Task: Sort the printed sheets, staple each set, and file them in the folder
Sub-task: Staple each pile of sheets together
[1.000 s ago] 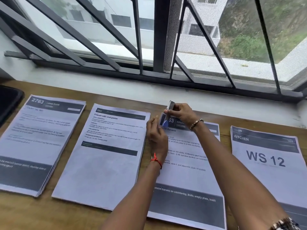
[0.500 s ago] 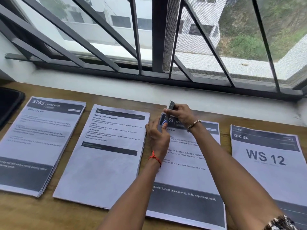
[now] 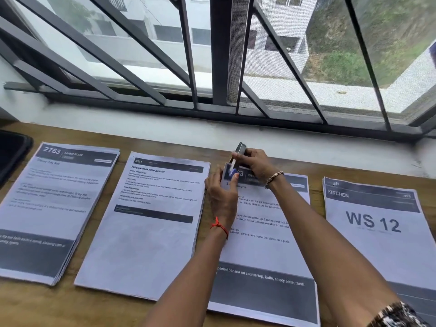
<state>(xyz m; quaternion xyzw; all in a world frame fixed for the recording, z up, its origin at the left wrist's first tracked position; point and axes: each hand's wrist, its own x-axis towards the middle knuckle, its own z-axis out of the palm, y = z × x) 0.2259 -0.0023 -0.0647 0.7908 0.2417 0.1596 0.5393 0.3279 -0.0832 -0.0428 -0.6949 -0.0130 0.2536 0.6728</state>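
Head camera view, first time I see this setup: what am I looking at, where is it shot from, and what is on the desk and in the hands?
No machine here: a person works with two bare hands, and the single camera sits on their head, looking forward and down. On the wooden table lie four stacks of printed sheets, left to right: the 2763 stack, the cold relief powder stack, the banana stack and the WS 12 stack. The right hand, bracelet at the wrist, grips a stapler set on the banana stack's top left corner. The left hand, red thread at the wrist, lays its fingers on that corner beside the stapler. A dark object shows at the left edge; I cannot tell what it is. No folder is in view.
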